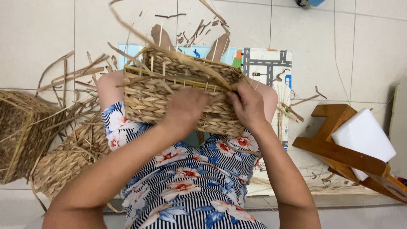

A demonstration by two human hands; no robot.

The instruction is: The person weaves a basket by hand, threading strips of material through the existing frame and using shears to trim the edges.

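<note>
Here the half-woven basket [169,95] of braided straw rests on the person's lap, tilted with its open rim turned away from the camera, thin upright stakes poking out along that rim and loose strands trailing off above it. The left hand [184,109] lies against the near wall of the basket, fingers curled and pressing on the weave, grasping the wall near its middle. The right hand [248,104] sits just beside it at the basket's right end, fingers pinched on a straw strand at the rim, closed on it. Below the basket the person's striped garment with a flower print [190,182] covers the lap. To the left of the basket a finished square woven basket [19,131] stands on the tiled floor [38,38], and between that and the basket in the lap lies a heap of braided straw [68,161] with loose stalks scattered around it. Behind the basket a play mat [267,63] printed with grey roads lies flat on the floor. To the right of the basket, well apart, a wooden stool frame [339,152] lies tipped over with a white foam block [362,138] resting on it.
</note>
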